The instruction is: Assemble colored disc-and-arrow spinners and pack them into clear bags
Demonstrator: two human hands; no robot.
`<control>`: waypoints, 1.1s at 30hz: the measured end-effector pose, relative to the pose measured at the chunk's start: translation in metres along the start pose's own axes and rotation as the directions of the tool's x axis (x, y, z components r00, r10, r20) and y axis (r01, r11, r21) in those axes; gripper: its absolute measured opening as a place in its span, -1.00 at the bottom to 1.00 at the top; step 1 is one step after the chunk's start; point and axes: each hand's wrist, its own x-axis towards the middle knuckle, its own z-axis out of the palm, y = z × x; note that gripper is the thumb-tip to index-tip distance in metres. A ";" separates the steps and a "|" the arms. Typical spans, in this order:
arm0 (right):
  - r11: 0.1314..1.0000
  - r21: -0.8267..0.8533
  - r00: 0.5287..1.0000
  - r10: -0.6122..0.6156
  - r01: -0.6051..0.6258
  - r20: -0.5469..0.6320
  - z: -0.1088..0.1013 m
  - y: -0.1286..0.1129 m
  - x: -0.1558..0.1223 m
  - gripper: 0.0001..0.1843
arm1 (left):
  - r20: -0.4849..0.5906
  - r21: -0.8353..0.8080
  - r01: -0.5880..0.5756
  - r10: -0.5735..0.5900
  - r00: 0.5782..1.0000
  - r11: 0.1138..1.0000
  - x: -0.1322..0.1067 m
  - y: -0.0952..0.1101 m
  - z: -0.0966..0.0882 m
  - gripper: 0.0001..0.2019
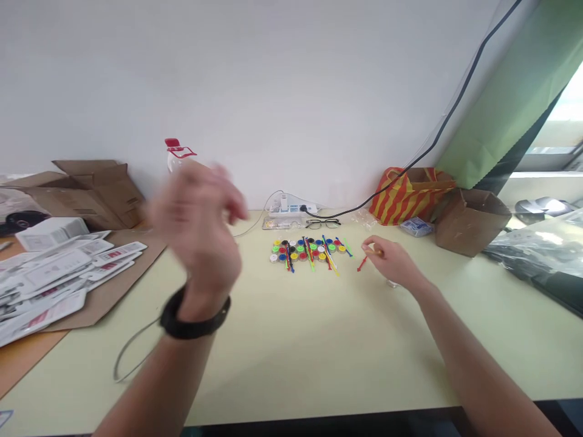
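Note:
My left hand (195, 224) is raised high over the left part of the table, with a black band (189, 318) on its wrist. Motion blurs its fingers, which look bent, and I cannot see anything in them. Low over the table at the right, my right hand (387, 258) has its thumb and fingers pinched together. A red arrow-tipped stick (361, 264) runs under or into these fingers; whether they grip it is hidden. To the left of that hand, round colored caps (303, 256) stand in rows, with several arrow-tipped sticks (310, 252) lying across them.
Behind the caps are glasses (322, 224), a clear case (280, 224) and a power strip (291, 209). Flat white packages (68, 267) and cardboard boxes (95, 194) fill the left. At right stand a striped bag (396, 203), a brown box (471, 221) and a small packet (416, 227).

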 end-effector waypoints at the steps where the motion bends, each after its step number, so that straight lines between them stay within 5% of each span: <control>1: 1.000 0.009 0.999 0.001 -0.002 0.045 0.009 -0.007 0.001 -0.60 | 0.058 0.022 -0.007 0.006 0.998 1.000 -0.013 -0.008 0.002 -0.67; 3: 0.997 -0.075 0.995 0.012 -0.005 0.097 0.027 -0.019 0.002 -0.56 | 0.286 0.216 0.176 -0.235 0.929 0.960 -0.046 -0.029 0.002 -0.63; 6: 0.969 -0.242 0.985 0.000 0.043 0.173 0.048 -0.030 0.005 -0.46 | 0.438 0.431 0.267 -0.459 0.773 0.862 -0.095 -0.064 -0.007 -0.61; 10: 0.939 -0.338 0.978 0.007 0.065 0.206 0.057 -0.032 0.007 -0.42 | 0.547 0.581 0.193 -0.555 0.627 0.791 -0.130 -0.096 -0.025 -0.59; 15: 0.943 -0.330 0.983 0.027 0.036 0.184 0.055 -0.032 0.006 -0.43 | 0.630 0.611 0.159 -0.598 0.496 0.776 -0.138 -0.109 -0.028 -0.59; 21: 0.965 -0.262 0.985 0.037 0.009 0.169 0.053 -0.033 0.002 -0.49 | 0.648 0.621 0.133 -0.601 0.467 0.773 -0.142 -0.113 -0.026 -0.60; 26: 0.998 0.044 0.987 -0.051 0.045 0.153 0.045 -0.038 -0.010 -0.68 | 0.646 0.621 0.115 -0.590 0.484 0.775 -0.143 -0.110 -0.026 -0.61; 33: 0.891 0.425 0.925 -0.287 0.162 0.249 0.033 -0.051 -0.022 -0.76 | 0.667 0.593 0.127 -0.573 0.477 0.795 -0.142 -0.092 -0.024 -0.75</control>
